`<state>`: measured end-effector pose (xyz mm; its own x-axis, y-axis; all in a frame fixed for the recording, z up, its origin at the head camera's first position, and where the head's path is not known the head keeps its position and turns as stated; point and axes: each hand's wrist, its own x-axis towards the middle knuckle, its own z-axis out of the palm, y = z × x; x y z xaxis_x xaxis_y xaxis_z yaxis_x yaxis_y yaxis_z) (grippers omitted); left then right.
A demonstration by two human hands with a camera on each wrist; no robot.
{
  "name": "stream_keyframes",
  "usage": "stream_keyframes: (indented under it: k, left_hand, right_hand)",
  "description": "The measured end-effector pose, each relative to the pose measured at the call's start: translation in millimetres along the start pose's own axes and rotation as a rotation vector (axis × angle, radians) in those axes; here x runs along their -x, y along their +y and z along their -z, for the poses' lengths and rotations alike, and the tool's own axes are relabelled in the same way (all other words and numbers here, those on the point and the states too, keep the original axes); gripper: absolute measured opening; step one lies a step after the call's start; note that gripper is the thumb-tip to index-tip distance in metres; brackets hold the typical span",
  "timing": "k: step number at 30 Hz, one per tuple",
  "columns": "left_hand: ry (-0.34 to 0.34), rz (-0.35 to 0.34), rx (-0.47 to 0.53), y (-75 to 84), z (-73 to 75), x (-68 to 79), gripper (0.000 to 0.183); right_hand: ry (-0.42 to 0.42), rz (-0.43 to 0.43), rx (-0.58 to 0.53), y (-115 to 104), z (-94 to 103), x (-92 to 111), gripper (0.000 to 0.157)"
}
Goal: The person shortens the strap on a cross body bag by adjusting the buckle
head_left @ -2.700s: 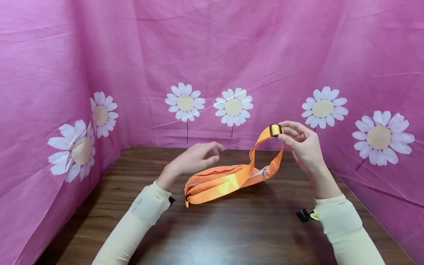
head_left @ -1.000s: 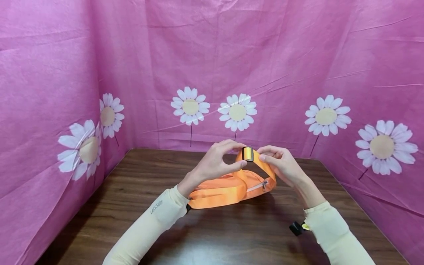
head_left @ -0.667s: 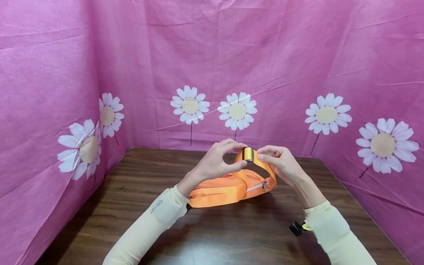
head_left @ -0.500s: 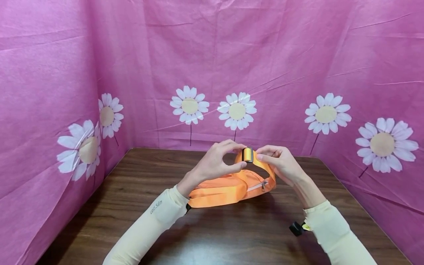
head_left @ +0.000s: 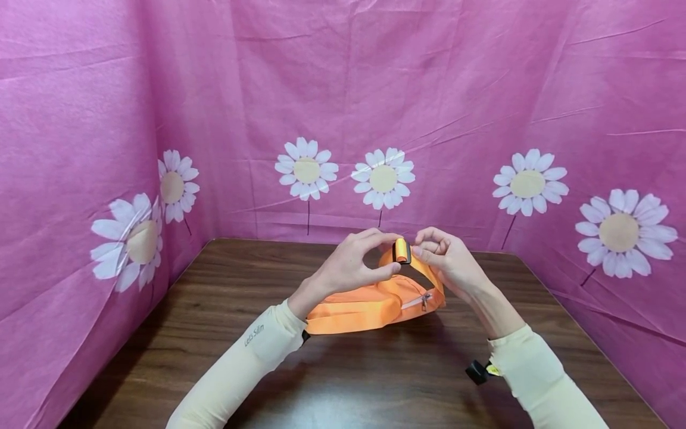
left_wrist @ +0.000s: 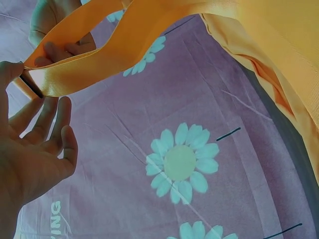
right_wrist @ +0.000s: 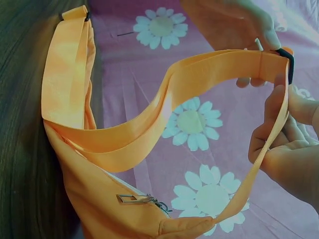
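Observation:
An orange waist bag (head_left: 364, 294) lies on the table with its webbing strap (right_wrist: 214, 74) lifted in a loop. At the top of the loop is a black slider buckle (head_left: 409, 254), held by my left hand (head_left: 348, 265) between thumb and index finger. Right beside it my right hand (head_left: 458, 268) pinches the strap, its thumb at the buckle's edge and its fingers curled. Inside the buckle the webbing bulges upward in a small fold. A metal zipper pull (right_wrist: 135, 198) hangs at the bag's right end. My left forearm hides part of the bag's left end.
The dark wooden table (head_left: 343, 381) reaches back to a pink cloth (head_left: 429, 77) printed with white daisies, which encloses it on three sides. A black wrist-camera piece (head_left: 477, 372) sticks out from my right sleeve.
My left hand has come over to grip the buckle, which has moved left and lower. Just now my right fingers have curled more, the buckle has turned slightly and the webbing in it bulges more.

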<state>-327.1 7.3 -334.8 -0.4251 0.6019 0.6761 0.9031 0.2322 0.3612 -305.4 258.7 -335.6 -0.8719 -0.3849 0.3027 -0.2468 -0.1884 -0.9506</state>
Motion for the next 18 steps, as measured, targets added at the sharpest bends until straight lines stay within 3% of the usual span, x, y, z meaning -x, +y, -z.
stream_keyframes:
  k: [7,13,18]
  left_hand:
    - [0.014,0.002,0.011,-1.6,0.5,0.1,0.047]
    - [0.035,-0.024,0.0,-2.6,1.9,-0.2,0.047]
    - [0.048,-0.003,-0.015,-2.5,3.4,0.4,0.047]
  right_hand:
    - [0.012,-0.013,0.046,0,2.5,-2,0.012]
    - [0.038,-0.033,0.239,5,20.5,-4,0.032]
    - [-0.036,-0.089,0.298,7,31.7,-3,0.036]
